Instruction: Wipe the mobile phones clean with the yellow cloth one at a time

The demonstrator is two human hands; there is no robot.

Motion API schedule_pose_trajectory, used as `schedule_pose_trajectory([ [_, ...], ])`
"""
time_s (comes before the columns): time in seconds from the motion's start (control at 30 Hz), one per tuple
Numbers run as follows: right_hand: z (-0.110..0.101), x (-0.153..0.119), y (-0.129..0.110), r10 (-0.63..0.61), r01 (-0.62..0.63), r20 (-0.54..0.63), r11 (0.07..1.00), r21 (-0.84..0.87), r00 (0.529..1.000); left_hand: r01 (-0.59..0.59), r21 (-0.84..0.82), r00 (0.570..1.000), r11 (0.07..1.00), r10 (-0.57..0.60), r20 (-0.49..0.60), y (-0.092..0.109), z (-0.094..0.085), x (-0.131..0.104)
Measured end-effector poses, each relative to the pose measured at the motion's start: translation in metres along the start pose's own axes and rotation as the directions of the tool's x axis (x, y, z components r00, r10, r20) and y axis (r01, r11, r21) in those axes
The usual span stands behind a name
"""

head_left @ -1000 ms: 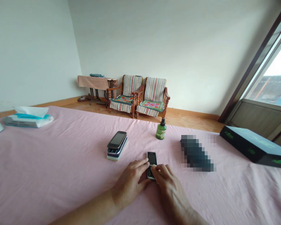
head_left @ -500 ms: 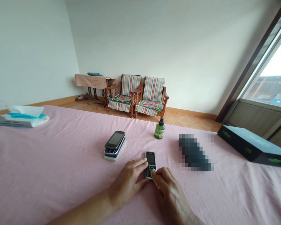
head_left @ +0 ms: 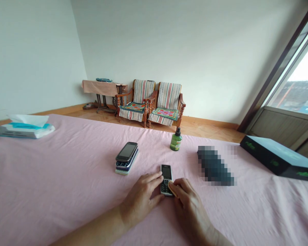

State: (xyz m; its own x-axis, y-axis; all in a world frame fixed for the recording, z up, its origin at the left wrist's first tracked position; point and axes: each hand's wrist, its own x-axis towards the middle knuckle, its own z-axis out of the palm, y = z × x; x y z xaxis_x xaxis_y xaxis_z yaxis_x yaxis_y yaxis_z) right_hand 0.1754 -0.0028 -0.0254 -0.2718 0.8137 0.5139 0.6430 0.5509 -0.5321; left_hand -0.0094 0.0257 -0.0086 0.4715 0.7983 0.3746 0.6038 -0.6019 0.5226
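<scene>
A keypad mobile phone (head_left: 166, 173) lies face up on the pink cloth, its screen end pointing away from me. My left hand (head_left: 143, 191) grips its left side, fingertips along the edge and thumb by the lower end. In my right hand (head_left: 188, 201) a small tan cloth (head_left: 173, 189) is pinched and pressed to the right side of the keypad; most of it is hidden by the fingers. To the left of the phone sits a stack of several phones, a dark touchscreen phone (head_left: 127, 151) on top. Beyond stands a green bottle (head_left: 176, 140) with a black cap.
A pink cloth (head_left: 74, 177) covers the surface. At far left lies a tissue pack (head_left: 27, 128). To the right are a dark pixelated object (head_left: 215, 167) and a black box (head_left: 277, 157). Two wooden armchairs (head_left: 166, 97) stand by the wall.
My right hand has shifted slightly up the keypad with the tan cloth. The left hand keeps its hold on the phone. The whole view has moved a little.
</scene>
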Motion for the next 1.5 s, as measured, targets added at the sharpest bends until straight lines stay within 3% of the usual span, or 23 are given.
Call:
schedule_pose_trajectory([
  [0.27,-0.002,-0.001,-0.003,-0.051,0.051,0.006,0.999,-0.007,0.999,-0.002,-0.012,1.0,1.0,0.002,0.001,-0.002,0.001,0.001],
  [0.73,-0.007,0.007,0.0,-0.032,0.032,-0.011,0.999,0.03,0.999,-0.009,-0.049,1.0,0.999,0.009,-0.005,-0.001,0.001,0.0],
  [1.5,-0.005,0.011,-0.007,-0.046,0.048,0.081,0.999,-0.019,0.996,0.029,-0.109,1.0,0.994,-0.029,0.004,-0.001,-0.003,0.0],
])
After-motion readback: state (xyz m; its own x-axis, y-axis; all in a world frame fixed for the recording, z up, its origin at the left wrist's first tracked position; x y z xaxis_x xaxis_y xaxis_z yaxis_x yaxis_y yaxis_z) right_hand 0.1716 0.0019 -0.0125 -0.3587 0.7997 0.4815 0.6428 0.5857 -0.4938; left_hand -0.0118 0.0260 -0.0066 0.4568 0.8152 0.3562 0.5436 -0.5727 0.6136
